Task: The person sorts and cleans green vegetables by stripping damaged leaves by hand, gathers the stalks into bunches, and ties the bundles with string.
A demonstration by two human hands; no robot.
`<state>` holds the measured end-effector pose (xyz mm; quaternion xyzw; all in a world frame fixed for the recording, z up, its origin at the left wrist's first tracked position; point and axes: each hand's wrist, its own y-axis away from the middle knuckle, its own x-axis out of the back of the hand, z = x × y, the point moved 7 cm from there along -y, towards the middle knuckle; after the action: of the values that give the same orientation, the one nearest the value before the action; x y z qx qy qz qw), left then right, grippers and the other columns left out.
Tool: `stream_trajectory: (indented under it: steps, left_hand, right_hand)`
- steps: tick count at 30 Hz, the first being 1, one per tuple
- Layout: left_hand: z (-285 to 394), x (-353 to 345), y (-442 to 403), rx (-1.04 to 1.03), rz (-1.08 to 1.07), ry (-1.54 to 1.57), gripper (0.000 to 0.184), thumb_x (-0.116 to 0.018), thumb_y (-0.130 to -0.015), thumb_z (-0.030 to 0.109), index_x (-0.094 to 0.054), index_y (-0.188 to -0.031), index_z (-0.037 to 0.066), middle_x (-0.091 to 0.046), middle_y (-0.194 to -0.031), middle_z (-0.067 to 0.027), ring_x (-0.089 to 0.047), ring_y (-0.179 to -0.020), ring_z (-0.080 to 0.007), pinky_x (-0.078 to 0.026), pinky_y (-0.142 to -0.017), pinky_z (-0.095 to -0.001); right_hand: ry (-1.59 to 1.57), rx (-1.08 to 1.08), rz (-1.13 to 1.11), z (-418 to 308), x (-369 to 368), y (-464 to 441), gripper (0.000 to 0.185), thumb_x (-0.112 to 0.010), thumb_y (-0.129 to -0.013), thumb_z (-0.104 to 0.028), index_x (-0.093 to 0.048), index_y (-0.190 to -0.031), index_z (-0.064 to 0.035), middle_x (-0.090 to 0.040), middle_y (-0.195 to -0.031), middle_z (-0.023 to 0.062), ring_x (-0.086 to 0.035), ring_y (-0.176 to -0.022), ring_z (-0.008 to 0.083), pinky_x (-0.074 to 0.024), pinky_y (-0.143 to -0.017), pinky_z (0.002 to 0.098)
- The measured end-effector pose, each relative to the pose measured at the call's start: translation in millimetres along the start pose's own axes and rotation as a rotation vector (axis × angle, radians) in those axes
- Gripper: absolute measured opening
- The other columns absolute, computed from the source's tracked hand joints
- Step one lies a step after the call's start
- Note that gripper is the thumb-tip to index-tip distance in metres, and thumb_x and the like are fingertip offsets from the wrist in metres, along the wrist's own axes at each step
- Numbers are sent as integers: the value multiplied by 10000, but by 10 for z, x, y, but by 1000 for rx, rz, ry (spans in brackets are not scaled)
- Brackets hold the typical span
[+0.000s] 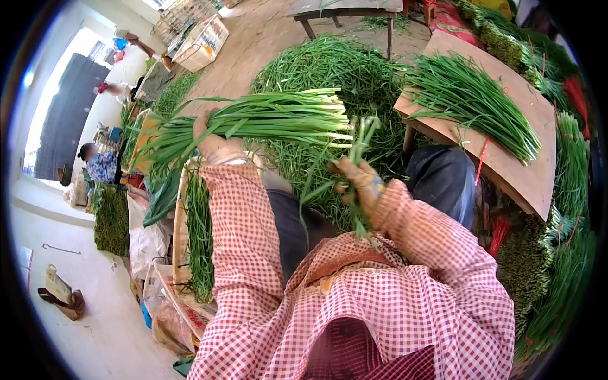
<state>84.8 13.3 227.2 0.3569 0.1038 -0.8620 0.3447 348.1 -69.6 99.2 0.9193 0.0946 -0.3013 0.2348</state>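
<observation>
My left hand (217, 140) is closed around a thick bunch of garlic chives (278, 117), held sideways with the pale stem ends pointing right. Its green leaf tips droop to the left. In my right hand (360, 182), which wears a soiled glove, is a small wisp of loose chive leaves (362, 140), some hanging below the fingers. This wisp is close to the cut ends of the bunch. Beneath both hands spreads a large heap of loose chives (316, 63) on the floor.
To the right, a low wooden board table (535, 183) bears another chive pile (475, 101) and a red tie (483, 158). Stacked chive bundles (573, 164) line the far right. At left stand a crate of greens (183, 234) and plastic bags (142, 218). Another person (101, 166) is farther back.
</observation>
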Motion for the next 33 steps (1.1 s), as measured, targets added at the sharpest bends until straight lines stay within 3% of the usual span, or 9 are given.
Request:
stream_trajectory:
  steps: [11,16,20,23,25,27,29,31,33]
  left_hand:
    - [-15,236,-169,13,-325,224,172,-525,-808,126,-591,-877,-18,-643,-852,-191,-624,-813,-325,-531,-765,-452]
    - [-190,301,-248,44,-34,107,199,-491,-841,145,-569,-854,-39,-596,-857,-187,-596,-798,-316,-513,-782,-455]
    - [-260,186,-110,16,7,-94,239,-474,-857,142,-581,-948,-51,-612,-967,-216,-591,-905,-324,-512,-805,-439]
    - [-200,268,-325,-91,-65,-249,296,-452,-868,189,-580,-1004,-42,-608,-1055,-214,-581,-979,-317,-486,-867,-453]
    - [-88,159,-262,11,11,-71,334,-440,-872,222,-579,-1036,-33,-603,-1111,-209,-573,-1026,-313,-465,-911,-462]
    - [-113,47,-100,265,1,95,325,-426,-863,211,-564,-1075,6,-580,-1124,-176,-537,-1058,-314,-420,-952,-475]
    - [-118,87,-119,272,23,40,339,-413,-869,221,-577,-1096,30,-590,-1157,-173,-525,-1104,-297,-403,-979,-449]
    - [-174,252,-325,243,-25,57,361,-396,-891,268,-580,-1120,57,-586,-1197,-142,-529,-1123,-277,-420,-976,-429]
    - [-286,591,-696,237,-58,57,373,-387,-903,291,-581,-1132,71,-584,-1216,-126,-530,-1132,-268,-429,-974,-419]
  right_hand:
    - [-283,179,-83,-572,332,236,145,-602,-888,-243,-503,-909,-139,-498,-637,-44,-437,-455,76,-349,-380,196]
    - [565,627,-182,-835,-110,346,477,-613,-853,-81,-442,-1298,-103,-639,-1041,144,-632,-882,195,-518,-780,292]
    - [1324,975,-245,-966,-652,168,443,-589,-850,-107,-470,-1277,-123,-623,-817,177,-624,-737,339,-502,-644,413]
    - [1512,744,-261,-813,-515,-80,394,-609,-839,-118,-493,-1213,-81,-599,-759,162,-604,-700,351,-496,-632,423]
    - [1488,794,-289,-705,-315,17,373,-634,-843,-158,-506,-1177,-51,-612,-775,122,-610,-682,275,-501,-604,373]
    - [755,278,-257,-582,100,11,393,-628,-868,-224,-509,-1201,-50,-609,-766,51,-591,-640,175,-483,-549,309]
    - [137,329,4,-604,466,-48,311,-622,-875,-256,-552,-1122,-80,-596,-781,17,-566,-612,115,-459,-551,244]
    - [399,141,89,-655,762,-159,368,-543,-893,-327,-599,-1175,-96,-627,-968,51,-578,-750,107,-443,-633,261]
    - [423,557,85,-790,785,-352,384,-516,-886,-329,-604,-1181,-100,-618,-1064,54,-553,-889,96,-419,-736,260]
